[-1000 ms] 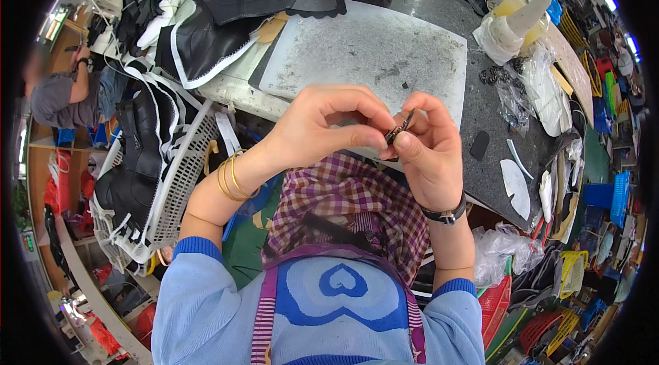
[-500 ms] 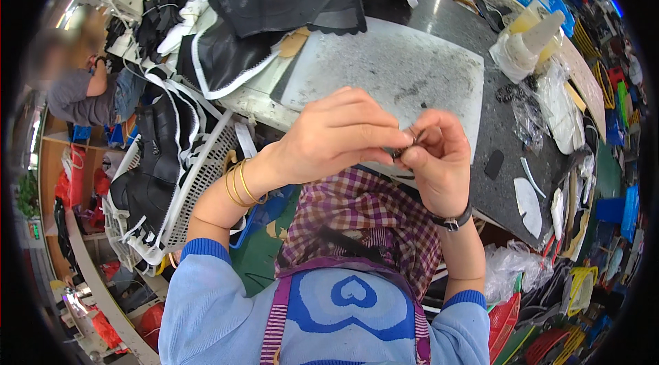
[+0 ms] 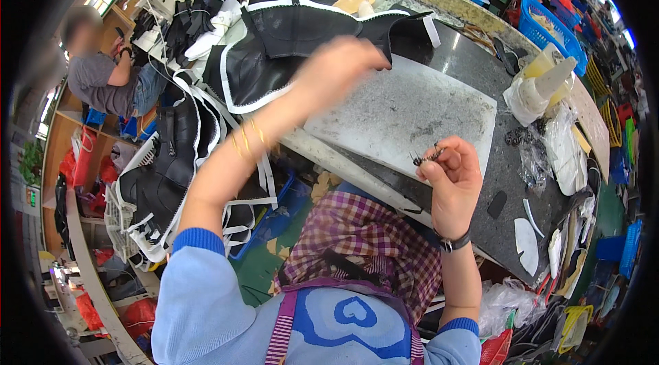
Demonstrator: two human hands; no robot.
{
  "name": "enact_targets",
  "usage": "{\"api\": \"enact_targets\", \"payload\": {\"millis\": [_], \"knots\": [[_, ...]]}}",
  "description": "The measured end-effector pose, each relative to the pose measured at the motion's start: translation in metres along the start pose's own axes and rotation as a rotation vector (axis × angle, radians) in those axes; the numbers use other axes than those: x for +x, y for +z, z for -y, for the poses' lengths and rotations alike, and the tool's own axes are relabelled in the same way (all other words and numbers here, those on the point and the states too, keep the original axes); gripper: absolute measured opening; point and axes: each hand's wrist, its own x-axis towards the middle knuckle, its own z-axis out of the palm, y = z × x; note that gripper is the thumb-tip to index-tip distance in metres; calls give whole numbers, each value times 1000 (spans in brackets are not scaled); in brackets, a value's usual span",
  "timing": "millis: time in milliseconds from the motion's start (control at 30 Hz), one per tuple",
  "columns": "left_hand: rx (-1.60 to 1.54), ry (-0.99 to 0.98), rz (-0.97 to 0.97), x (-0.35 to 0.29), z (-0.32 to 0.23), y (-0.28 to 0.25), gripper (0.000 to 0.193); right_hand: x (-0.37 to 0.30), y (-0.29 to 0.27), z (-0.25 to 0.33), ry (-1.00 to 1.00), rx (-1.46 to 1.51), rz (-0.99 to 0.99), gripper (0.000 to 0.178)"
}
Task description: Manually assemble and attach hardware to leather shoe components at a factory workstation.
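Observation:
My right hand (image 3: 453,176) is raised over the near edge of the worktable. Its thumb and fingers pinch a small dark metal piece (image 3: 431,155) with thin prongs, too small to name surely. My left hand (image 3: 340,70) is above the worn pale board (image 3: 425,100), close to black leather-like pieces (image 3: 309,27) edged with white zip tape. Motion smears its fingers, so whether it touches those pieces does not show. No object can be made out in it.
A white basket (image 3: 122,221) with more black zip-edged pieces stands to the left. On the right of the table are a pale bottle (image 3: 553,80), clear plastic bags (image 3: 532,159) and a white cut piece (image 3: 526,247). A person (image 3: 96,73) sits at far left.
My left hand has left the right hand and moved up and away toward the black pieces. The right hand still holds the small dark metal piece, now slightly lower and further right.

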Motion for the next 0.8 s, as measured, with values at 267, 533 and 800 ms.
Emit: {"api": "enact_targets", "payload": {"millis": [267,533,800], "knots": [[462,-206,110,-9,93,-6,27,-3,4,-3,11,-68,187,33],[-1090,-449,501,34,-41,-87,20,14,24,22,-483,-316,162,26],[-1246,-617,309,-2,-79,-45,11,16,9,-1,-292,-170,67,31]]}}
